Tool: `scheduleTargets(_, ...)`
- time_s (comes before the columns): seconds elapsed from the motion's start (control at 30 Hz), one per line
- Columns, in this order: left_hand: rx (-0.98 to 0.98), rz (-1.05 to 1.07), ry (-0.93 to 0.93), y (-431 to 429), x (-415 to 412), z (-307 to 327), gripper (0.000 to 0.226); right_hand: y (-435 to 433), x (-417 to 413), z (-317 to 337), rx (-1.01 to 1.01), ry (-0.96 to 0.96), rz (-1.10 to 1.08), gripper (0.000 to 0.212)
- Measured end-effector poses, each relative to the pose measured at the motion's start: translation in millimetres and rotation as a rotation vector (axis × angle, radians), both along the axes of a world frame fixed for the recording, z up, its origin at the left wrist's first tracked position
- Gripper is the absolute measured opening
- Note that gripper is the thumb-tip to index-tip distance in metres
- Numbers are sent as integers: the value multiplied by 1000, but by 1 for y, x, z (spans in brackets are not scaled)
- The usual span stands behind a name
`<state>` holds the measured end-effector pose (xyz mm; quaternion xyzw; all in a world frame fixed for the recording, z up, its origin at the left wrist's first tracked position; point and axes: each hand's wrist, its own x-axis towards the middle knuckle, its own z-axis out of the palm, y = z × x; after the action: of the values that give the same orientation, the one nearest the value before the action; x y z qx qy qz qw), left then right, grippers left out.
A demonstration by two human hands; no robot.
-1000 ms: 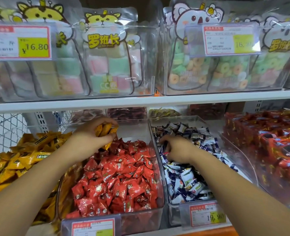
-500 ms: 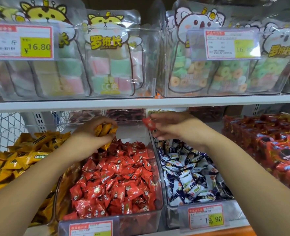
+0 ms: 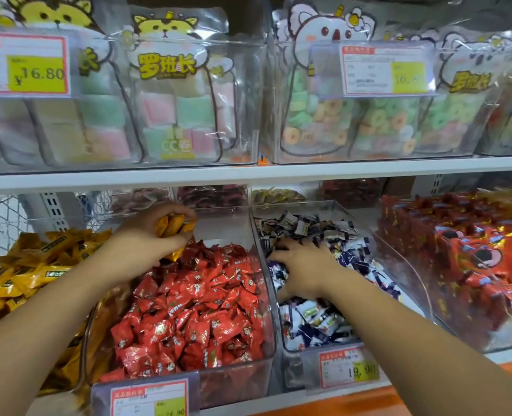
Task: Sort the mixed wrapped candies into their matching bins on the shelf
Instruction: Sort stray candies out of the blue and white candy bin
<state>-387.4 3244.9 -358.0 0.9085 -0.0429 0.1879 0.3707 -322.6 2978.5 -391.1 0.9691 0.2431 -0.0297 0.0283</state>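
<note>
Left hand (image 3: 146,246) is clamping small yellow foil-wrapped candies (image 3: 174,227), centre-left, over the clear plastic red-candy bin (image 3: 224,226).
Right hand (image 3: 304,273) is digging into blue-and-white wrapped candies (image 3: 317,322), fingertips buried, grip unclear. They're probably light, crinkly, slippery; I'd pinch wrapper ends.

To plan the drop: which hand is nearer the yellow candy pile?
Left. The left hand is right of the yellow candy pile; the right hand is farther right, in the blue-white bin.

The right hand (image 3: 304,270) has dropped from mid-frame, where it pinched a red candy, down onto the blue-and-white candies (image 3: 317,322) at centre right (fingers spread, the red candy gone from them).
</note>
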Motion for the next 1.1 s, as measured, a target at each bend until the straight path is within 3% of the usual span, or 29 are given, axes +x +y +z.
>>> scheduleTargets(0.1, 23, 6, 7, 1, -2, 0, 31, -12, 6, 5, 243, -106, -60, 58)
scheduleTargets(0.27, 88, -22, 4, 0, -5, 1, 30, -37, -2, 40, 467, 222, -6, 57)
scheduleTargets(0.33, 109, -46, 2, -3, -5, 2, 30, -43, -7, 56, 433, 251, 16, 50)
scheduleTargets(0.5, 139, -69, -1, -12, -2, 5, 33, -42, -18, 74, 301, 116, 17, 19)
scheduleTargets(0.6, 123, -72, 14, -15, 1, 3, 32, -22, -22, 45, 321, 254, 91, 8)
scheduleTargets(0.7, 148, -74, 6, -15, 2, 1, 31, -5, -16, 11, 132, 253, 124, 8)
scheduleTargets(0.8, 145, -87, 17, -18, 2, 3, 31, -9, -2, 7, -58, 246, 55, 58)
scheduleTargets(0.97, 127, -120, 26, -26, -1, 3, 30, 5, 0, 10, -288, 282, 35, 80)
scheduleTargets(1.1, 120, -135, 23, -25, -2, -2, 28, 14, -1, 3, -320, 243, 8, 87)
